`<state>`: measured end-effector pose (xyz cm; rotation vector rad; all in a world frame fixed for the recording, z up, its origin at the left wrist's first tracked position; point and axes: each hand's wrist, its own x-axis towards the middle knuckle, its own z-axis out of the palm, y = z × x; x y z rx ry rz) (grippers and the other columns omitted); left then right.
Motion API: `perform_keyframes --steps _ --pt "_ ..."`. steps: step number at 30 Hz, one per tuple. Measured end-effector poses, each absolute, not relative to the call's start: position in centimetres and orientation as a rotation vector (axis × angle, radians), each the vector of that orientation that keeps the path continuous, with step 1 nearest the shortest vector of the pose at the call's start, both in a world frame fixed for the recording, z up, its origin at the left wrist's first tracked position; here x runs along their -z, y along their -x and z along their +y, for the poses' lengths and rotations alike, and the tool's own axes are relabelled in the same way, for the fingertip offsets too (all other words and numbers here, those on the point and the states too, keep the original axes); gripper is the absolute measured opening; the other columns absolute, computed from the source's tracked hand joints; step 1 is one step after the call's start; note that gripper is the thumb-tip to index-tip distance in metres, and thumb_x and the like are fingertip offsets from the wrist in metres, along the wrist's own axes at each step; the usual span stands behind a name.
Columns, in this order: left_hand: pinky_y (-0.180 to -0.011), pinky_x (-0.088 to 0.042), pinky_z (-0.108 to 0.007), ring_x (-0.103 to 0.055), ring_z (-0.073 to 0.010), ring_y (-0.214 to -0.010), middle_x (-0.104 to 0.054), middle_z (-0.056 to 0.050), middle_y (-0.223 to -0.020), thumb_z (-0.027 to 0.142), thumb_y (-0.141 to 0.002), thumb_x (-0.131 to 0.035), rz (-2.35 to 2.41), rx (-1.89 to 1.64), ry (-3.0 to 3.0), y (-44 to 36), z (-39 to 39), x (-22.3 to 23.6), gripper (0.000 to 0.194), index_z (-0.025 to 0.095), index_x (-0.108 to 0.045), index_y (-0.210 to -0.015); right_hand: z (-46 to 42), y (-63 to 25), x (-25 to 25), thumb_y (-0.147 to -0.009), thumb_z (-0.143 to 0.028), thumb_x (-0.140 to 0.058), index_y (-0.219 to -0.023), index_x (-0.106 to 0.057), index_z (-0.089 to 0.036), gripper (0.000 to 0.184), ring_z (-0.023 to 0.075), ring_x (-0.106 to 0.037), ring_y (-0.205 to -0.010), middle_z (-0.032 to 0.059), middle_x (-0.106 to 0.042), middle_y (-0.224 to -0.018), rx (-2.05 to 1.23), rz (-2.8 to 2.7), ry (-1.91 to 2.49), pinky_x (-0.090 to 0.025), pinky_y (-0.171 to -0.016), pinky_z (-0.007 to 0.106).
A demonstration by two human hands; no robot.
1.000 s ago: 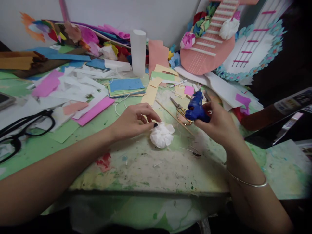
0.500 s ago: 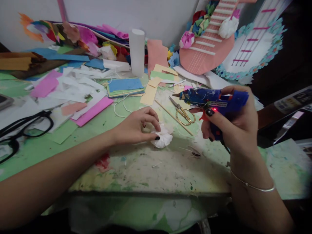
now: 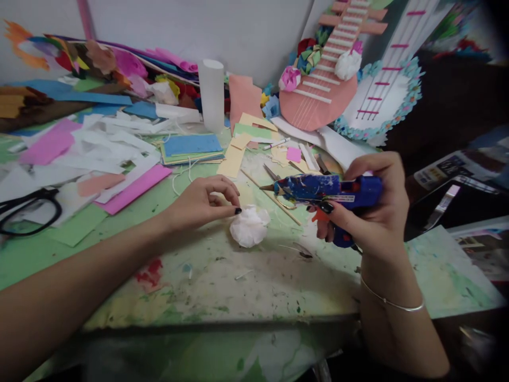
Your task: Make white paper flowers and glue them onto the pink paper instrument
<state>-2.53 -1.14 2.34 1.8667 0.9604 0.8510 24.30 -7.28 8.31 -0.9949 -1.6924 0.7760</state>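
A white crumpled-paper flower (image 3: 249, 226) sits on the table in the middle of the view. Just to its left is my left hand (image 3: 209, 199), fingers loosely curled and apart from the thumb; the thumb tip is at the flower's edge, and I cannot tell whether it touches. My right hand (image 3: 374, 212) is wrapped round a blue hot glue gun (image 3: 314, 190) with an orange trigger. Its nozzle points left, over the table behind the flower. Beneath the gun, partly hidden, lie scissors (image 3: 271, 172) and a thin wooden stick (image 3: 292, 215).
Paper scraps (image 3: 99, 140) and black-framed glasses (image 3: 32, 212) lie at left. Behind stand a stack of coloured paper (image 3: 193, 146), a white roll (image 3: 212, 95) and two paper guitars, one pink (image 3: 318, 103), one white (image 3: 374, 101). A dark device (image 3: 433, 207) stands at right.
My right hand has turned the glue gun sideways, nozzle to the left, and brought it leftward. My left hand reached onto the flower, then drew back to its edge. The view has shifted right.
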Motion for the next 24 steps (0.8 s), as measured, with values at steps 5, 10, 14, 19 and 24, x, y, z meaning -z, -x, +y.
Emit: perform_keyframes --steps 5,10,14,19,24 --pt "-0.066 -0.056 -0.022 -0.064 -0.0148 -0.082 -0.066 -0.006 -0.090 0.027 -0.073 -0.068 1.033 -0.813 -1.882 3.00 -0.62 -2.51 0.011 0.016 -0.067 -0.072 -7.14 -24.28 -7.75 -0.078 -0.018 -0.073 -0.091 -0.053 -0.028 0.026 0.0139 -0.064 -0.046 -0.0021 -0.061 -0.083 -0.654 -1.777 1.022 -0.046 -0.032 0.027" --pt "-0.069 -0.056 -0.025 -0.064 -0.0142 -0.080 -0.067 -0.006 -0.092 0.030 -0.075 -0.065 1.049 -0.775 -1.902 3.01 -0.54 -2.50 0.014 0.016 -0.066 -0.074 -6.98 -24.57 -7.56 -0.074 -0.023 -0.077 -0.087 -0.060 -0.027 0.021 0.0150 -0.063 -0.054 -0.0007 -0.064 -0.080 -0.431 -1.872 1.045 -0.048 -0.042 0.029" --pt "-0.070 -0.056 -0.027 -0.064 -0.0150 -0.080 -0.066 -0.007 -0.090 0.030 -0.073 -0.067 1.047 -0.785 -1.845 2.91 -0.65 -2.48 0.014 0.016 -0.065 -0.073 -7.05 -24.65 -7.82 -0.067 -0.020 -0.082 -0.080 -0.064 -0.026 0.023 0.0138 -0.059 -0.054 -0.0014 -0.063 -0.075 -0.349 -1.899 1.003 -0.044 -0.044 0.029" --pt "-0.071 -0.055 -0.028 -0.063 -0.0155 -0.083 -0.066 -0.007 -0.091 0.027 -0.072 -0.067 1.014 -0.782 -1.812 2.96 -0.65 -2.34 0.011 0.016 -0.065 -0.074 -7.22 -24.13 -7.84 -0.066 -0.018 -0.082 -0.078 -0.065 -0.025 0.021 0.0117 -0.055 -0.048 -0.0022 -0.061 -0.067 -0.495 -1.903 1.020 -0.041 -0.040 0.027" --pt "-0.078 -0.055 -0.030 -0.062 -0.0182 -0.096 -0.062 -0.009 -0.101 0.025 -0.072 -0.070 0.875 -0.775 -1.821 2.94 -0.94 -2.57 0.013 0.015 -0.062 -0.071 -7.44 -24.02 -7.94 -0.066 -0.019 -0.083 -0.077 -0.065 -0.024 0.021 0.0105 -0.053 -0.046 -0.0035 -0.059 -0.062 -0.570 -1.903 1.047 -0.040 -0.038 0.025"
